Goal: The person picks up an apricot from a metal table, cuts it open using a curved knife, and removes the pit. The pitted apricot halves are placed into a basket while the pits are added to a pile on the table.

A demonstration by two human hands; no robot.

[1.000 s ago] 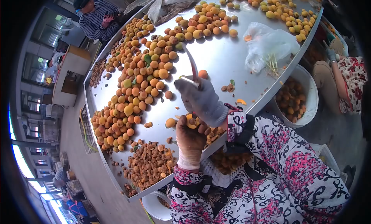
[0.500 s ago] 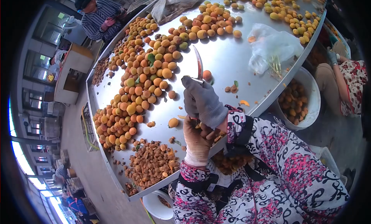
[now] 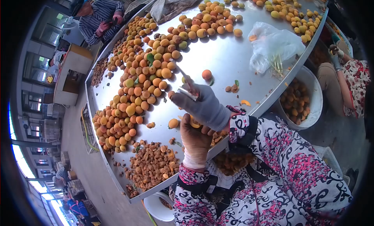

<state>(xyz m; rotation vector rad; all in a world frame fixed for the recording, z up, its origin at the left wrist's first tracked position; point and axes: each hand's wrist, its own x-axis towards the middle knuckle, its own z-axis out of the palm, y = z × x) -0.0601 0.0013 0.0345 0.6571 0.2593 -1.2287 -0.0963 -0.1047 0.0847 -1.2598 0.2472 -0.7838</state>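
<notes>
My right hand (image 3: 206, 107), in a grey glove, is closed round a small knife (image 3: 189, 85). Its narrow blade points up and to the left over the table. Just below, my left hand (image 3: 196, 142) has its fingers curled around an apricot (image 3: 194, 122), of which only an orange part shows between thumb and glove. Ahead of the knife a single apricot (image 3: 207, 74) rests on the metal. Another whole apricot (image 3: 173, 123) lies to the left of my hands. Beyond it a long heap of apricots (image 3: 136, 95) runs across the table.
A pile of brown pits (image 3: 152, 165) lies near the metal table's (image 3: 230, 50) front corner. Further right are a clear plastic bag (image 3: 272, 46) and a white bucket (image 3: 311, 105) of apricots. A container of cut fruit (image 3: 233, 163) is below my wrists. Other people work at both sides.
My right hand has shifted slightly left, and the knife blade has tilted left. Orange fruit now shows above my left hand. The person at the upper left has moved their hands.
</notes>
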